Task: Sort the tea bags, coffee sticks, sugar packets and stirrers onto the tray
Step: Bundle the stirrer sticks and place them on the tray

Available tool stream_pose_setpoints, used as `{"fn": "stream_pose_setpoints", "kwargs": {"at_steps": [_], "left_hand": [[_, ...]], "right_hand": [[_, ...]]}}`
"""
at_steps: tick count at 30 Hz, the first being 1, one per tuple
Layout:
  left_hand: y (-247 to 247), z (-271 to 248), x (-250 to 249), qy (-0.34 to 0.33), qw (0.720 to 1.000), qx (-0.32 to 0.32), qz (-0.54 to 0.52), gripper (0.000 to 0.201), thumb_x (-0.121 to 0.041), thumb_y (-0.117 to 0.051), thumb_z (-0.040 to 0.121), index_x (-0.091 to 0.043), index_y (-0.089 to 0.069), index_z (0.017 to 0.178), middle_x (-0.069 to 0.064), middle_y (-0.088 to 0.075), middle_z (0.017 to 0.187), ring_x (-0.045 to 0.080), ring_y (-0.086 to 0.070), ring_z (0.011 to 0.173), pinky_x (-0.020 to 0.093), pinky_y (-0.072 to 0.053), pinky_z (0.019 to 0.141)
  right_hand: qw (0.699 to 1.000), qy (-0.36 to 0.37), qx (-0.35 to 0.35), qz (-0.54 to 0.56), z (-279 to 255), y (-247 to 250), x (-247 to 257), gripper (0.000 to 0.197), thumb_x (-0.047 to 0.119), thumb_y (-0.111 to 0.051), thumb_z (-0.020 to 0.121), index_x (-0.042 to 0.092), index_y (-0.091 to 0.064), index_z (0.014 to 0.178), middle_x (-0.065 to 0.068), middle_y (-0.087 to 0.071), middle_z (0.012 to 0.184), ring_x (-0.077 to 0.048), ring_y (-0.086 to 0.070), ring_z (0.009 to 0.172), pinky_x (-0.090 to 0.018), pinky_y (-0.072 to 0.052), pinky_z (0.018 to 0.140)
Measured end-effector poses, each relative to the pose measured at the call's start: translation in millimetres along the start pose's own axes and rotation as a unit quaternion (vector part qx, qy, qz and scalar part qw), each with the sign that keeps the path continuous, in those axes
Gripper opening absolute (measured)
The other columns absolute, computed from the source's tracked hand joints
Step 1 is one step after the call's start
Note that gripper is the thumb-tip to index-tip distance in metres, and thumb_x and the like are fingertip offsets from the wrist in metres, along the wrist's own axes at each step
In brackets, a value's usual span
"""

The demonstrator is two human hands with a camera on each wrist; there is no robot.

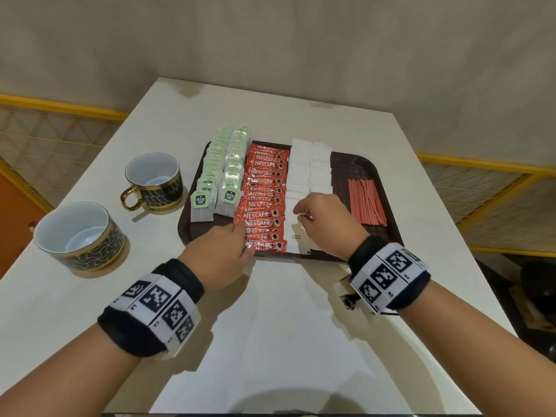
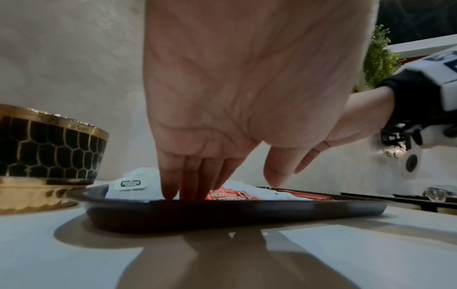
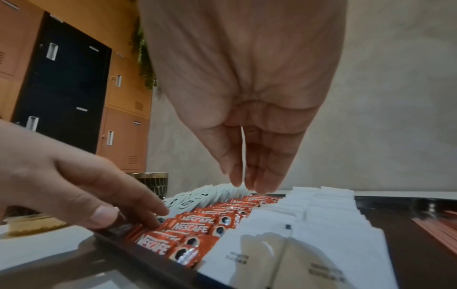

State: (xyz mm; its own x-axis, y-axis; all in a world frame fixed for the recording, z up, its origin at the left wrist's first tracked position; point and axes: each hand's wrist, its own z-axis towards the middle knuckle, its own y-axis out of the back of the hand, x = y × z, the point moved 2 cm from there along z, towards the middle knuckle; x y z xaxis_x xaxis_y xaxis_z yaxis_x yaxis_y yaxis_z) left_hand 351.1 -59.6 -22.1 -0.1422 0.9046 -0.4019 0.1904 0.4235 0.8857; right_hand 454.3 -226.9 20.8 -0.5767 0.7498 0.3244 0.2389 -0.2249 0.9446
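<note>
A dark brown tray on a white table holds two rows of tea bags, a column of red Nescafe coffee sticks, two columns of white sugar packets and a bundle of red stirrers. My left hand reaches over the tray's near rim. Its straight fingers touch the left ends of the nearest coffee sticks. My right hand hovers over the near sugar packets. It appears to pinch one thin white packet edge-on between thumb and fingers.
Two dark, gold-rimmed cups stand left of the tray. The table extends toward me from the tray. Its edges fall away left and right, with yellow-framed railing beyond.
</note>
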Motion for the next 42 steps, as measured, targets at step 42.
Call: {"fn": "stream_pose_setpoints", "kwargs": {"at_steps": [42], "left_hand": [[53.0, 228.8, 0.8, 0.017, 0.990, -0.073, 0.123, 0.030, -0.009, -0.050, 0.095, -0.019, -0.062, 0.120, 0.011, -0.064, 0.113, 0.030, -0.061, 0.103, 0.041, -0.052, 0.089]], "right_hand": [[0.985, -0.087, 0.037, -0.145, 129.2, 34.5, -190.8, 0.028, -0.001, -0.046, 0.087, 0.013, -0.066, 0.098, -0.007, -0.062, 0.097, -0.028, -0.061, 0.088, -0.038, -0.053, 0.077]]}}
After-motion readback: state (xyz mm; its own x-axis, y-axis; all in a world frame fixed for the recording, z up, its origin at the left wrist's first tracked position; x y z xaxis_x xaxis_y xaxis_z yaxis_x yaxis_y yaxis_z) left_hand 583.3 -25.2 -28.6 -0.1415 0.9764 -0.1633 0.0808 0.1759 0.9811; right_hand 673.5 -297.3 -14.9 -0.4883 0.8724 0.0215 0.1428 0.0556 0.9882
